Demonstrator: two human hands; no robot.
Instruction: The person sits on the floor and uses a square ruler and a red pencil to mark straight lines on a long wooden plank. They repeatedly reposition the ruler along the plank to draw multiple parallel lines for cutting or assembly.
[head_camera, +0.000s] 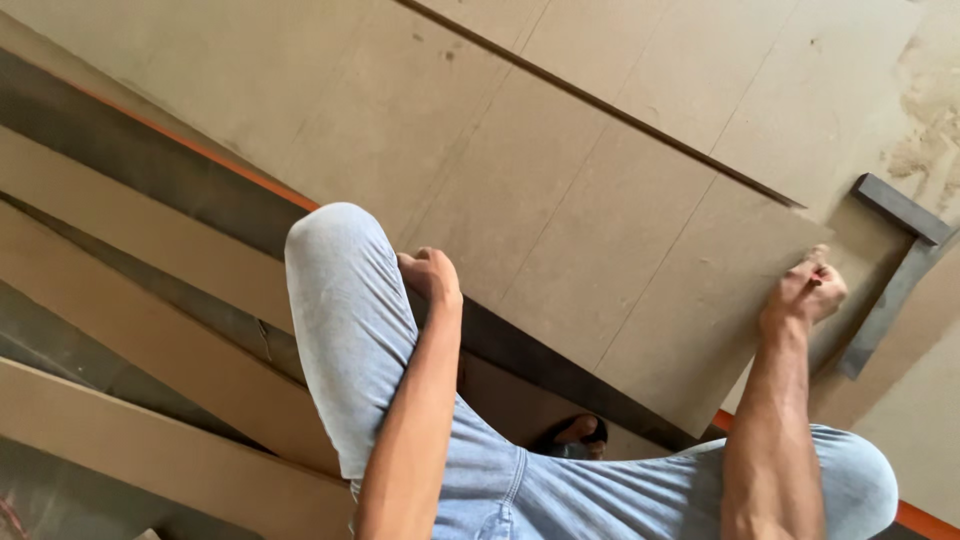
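I see my left hand (430, 275) curled on the near edge of the fibreboard panel (600, 230) lying across the floor boards, my right hand (806, 292) pinching its corner beside a metal square (895, 270).

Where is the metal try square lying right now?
In the head view the metal try square lies at the far right on the brown board surface, just beyond the right hand, which grips the corner of the large fibreboard panel.

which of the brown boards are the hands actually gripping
The large tilted board with pencil lines: left hand and right hand grip its edges. The narrow strips lie untouched at left.
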